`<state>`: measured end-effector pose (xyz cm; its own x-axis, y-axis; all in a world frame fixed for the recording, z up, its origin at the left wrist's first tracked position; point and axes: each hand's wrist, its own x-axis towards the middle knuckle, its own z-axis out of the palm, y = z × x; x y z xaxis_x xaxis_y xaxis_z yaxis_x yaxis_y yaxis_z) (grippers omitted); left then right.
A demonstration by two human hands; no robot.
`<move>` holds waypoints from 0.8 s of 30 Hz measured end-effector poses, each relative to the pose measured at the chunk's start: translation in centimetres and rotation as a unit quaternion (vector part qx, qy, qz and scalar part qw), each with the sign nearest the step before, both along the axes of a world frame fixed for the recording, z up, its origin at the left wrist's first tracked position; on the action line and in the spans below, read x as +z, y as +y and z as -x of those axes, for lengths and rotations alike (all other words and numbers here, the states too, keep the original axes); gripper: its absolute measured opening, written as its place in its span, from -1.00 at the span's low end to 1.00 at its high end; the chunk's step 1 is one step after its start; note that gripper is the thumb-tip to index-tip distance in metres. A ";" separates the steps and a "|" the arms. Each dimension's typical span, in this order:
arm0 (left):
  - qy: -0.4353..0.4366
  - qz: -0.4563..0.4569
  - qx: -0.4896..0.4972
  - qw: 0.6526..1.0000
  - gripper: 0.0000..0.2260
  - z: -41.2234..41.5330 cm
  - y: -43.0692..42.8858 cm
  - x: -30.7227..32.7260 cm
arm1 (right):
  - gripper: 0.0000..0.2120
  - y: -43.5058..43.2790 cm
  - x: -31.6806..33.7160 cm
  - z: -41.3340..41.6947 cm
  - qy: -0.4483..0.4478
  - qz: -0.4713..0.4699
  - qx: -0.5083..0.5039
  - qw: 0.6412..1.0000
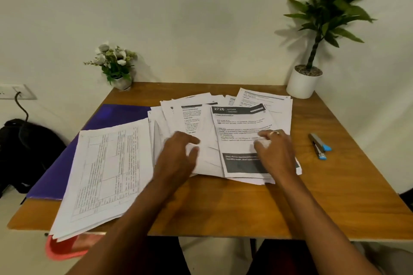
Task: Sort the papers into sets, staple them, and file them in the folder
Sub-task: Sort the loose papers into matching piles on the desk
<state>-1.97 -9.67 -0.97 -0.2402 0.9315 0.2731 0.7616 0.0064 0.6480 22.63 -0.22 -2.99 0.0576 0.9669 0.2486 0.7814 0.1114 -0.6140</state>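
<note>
Head view: a wooden table (223,207) stands against a wall, seen from above.
Loose papers: a messy pile of white printed papers (201,123) lies in the middle of the table. It is fanned out, likely so each sheet can be read and matched.
Top sheet: a white sheet with a dark "2726" band (241,127) lies on top, on the right side of the pile.
Put-aside stack: a neat stack of white sheets with tables (107,167) lies by the left edge, partly on the purple flat folder (116,116). It looks like a set already picked out.
Stapler: the grey and blue stapler (318,145) lies near the right edge, apart from the pile, handy for the right hand.
Left hand (178,154): its fingers (190,139) are bent and touch the middle sheets. It is too blurry to tell if they pinch one.
Right hand (277,154): its fingers (266,134) rest loosely on the top sheet and grip nothing. They seem to hold it flat.
</note>
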 end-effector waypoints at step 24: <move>-0.062 0.059 0.037 0.996 -0.79 -7.0 4.8 -5.2 | -0.55 1.2 -3.8 -4.7 0.008 -0.004 -0.007 1.000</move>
